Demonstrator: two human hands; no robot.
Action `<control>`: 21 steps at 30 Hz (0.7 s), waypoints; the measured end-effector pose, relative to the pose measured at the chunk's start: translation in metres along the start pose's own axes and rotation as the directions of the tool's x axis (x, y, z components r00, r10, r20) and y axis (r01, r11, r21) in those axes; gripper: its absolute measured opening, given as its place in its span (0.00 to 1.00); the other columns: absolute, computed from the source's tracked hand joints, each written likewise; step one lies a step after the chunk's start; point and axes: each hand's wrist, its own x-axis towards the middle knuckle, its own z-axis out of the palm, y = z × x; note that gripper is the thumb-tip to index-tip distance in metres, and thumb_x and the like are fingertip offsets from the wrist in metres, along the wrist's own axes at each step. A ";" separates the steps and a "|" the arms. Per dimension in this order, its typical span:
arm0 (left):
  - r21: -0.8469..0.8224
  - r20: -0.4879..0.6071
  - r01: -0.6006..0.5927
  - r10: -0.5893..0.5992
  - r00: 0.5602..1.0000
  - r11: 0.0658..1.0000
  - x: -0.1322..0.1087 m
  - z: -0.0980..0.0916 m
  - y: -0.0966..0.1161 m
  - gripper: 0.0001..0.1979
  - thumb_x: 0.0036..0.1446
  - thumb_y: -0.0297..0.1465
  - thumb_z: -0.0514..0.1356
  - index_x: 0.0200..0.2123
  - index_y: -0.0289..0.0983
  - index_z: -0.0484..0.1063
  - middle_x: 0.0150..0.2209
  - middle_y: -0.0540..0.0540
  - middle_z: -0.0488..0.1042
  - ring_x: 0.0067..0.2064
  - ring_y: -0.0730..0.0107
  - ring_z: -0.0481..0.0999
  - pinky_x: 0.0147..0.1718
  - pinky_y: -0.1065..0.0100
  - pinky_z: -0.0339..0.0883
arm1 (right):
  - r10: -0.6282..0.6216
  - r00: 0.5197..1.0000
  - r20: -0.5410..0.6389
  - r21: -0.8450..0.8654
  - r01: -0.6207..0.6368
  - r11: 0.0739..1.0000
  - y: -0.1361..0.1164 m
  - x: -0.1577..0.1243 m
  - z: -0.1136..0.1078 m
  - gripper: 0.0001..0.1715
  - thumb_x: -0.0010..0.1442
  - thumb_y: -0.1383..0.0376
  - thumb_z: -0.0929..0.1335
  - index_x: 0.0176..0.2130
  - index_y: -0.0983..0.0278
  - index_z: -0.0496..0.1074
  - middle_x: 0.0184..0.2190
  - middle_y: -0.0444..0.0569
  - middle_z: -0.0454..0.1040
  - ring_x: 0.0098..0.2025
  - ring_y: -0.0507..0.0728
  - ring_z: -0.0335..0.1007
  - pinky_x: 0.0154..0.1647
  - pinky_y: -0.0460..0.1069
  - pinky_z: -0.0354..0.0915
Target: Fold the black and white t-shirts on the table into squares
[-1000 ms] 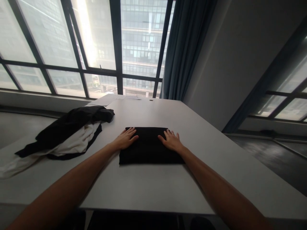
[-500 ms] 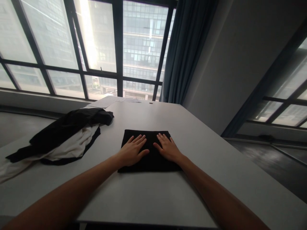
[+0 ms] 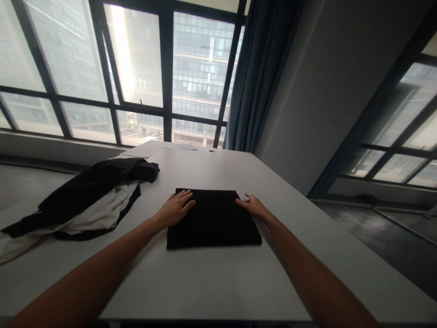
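A black folded garment (image 3: 211, 221), neatly squared, lies flat on the white table in front of me. My left hand (image 3: 175, 208) rests palm down over its left edge, fingers stretched out on the fabric. At the opposite edge is my right hand (image 3: 254, 207), its thumb touching the garment's upper right side. The right index finger is held apart from the thumb, and the other right fingers are partly hidden. Neither hand has the cloth closed in its fingers.
A loose heap of black clothing (image 3: 92, 182) with a whitish cloth (image 3: 99, 212) lies on the left of the table (image 3: 205, 282). Papers (image 3: 143, 149) sit at the far end. Beyond are windows and a blue curtain (image 3: 256, 82).
Both hands have slid apart from the middle of the black garment out to its left and right edges. The camera view has tilted slightly.
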 end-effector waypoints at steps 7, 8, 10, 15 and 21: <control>0.046 0.124 0.055 -0.060 0.990 0.997 0.004 0.012 -0.023 0.39 0.64 0.54 0.40 0.68 0.35 0.52 0.71 0.39 0.42 0.72 0.55 0.39 0.67 0.49 0.38 | 0.055 0.992 0.109 0.231 -0.079 0.970 0.000 0.005 0.004 0.54 0.60 0.47 0.68 0.69 0.76 0.46 0.63 0.70 0.62 0.56 0.67 0.70 0.51 0.56 0.70; 0.024 0.114 0.041 -0.044 0.992 0.999 0.004 0.013 -0.024 0.38 0.64 0.54 0.40 0.68 0.35 0.53 0.71 0.40 0.43 0.72 0.56 0.39 0.67 0.50 0.38 | -0.003 0.997 0.082 0.199 -0.014 0.980 0.001 0.007 0.006 0.52 0.60 0.49 0.68 0.69 0.75 0.48 0.62 0.68 0.64 0.55 0.66 0.70 0.53 0.56 0.69; -0.024 0.080 0.021 -0.019 0.997 0.999 0.005 0.012 -0.026 0.38 0.65 0.54 0.38 0.68 0.37 0.53 0.71 0.41 0.44 0.72 0.57 0.41 0.67 0.52 0.39 | -0.142 0.989 0.043 0.159 0.134 0.978 0.005 0.011 0.010 0.47 0.61 0.53 0.68 0.69 0.69 0.50 0.58 0.61 0.71 0.52 0.63 0.73 0.53 0.56 0.69; -0.058 -0.022 -0.020 0.019 1.000 0.998 0.007 0.006 -0.031 0.38 0.65 0.54 0.36 0.68 0.38 0.54 0.71 0.42 0.48 0.71 0.57 0.44 0.67 0.51 0.42 | -0.281 0.957 -0.074 0.163 0.289 0.943 0.017 0.026 -0.008 0.28 0.60 0.59 0.66 0.58 0.64 0.71 0.50 0.52 0.77 0.50 0.60 0.74 0.55 0.56 0.67; -0.005 0.065 -0.018 0.019 0.998 1.000 0.003 0.013 -0.036 0.38 0.66 0.53 0.34 0.67 0.37 0.57 0.70 0.39 0.50 0.71 0.55 0.45 0.66 0.46 0.42 | 0.052 0.831 -0.554 -0.033 -0.085 0.996 0.084 0.022 -0.104 0.25 0.61 0.62 0.63 0.55 0.66 0.74 0.57 0.57 0.72 0.60 0.62 0.66 0.60 0.54 0.60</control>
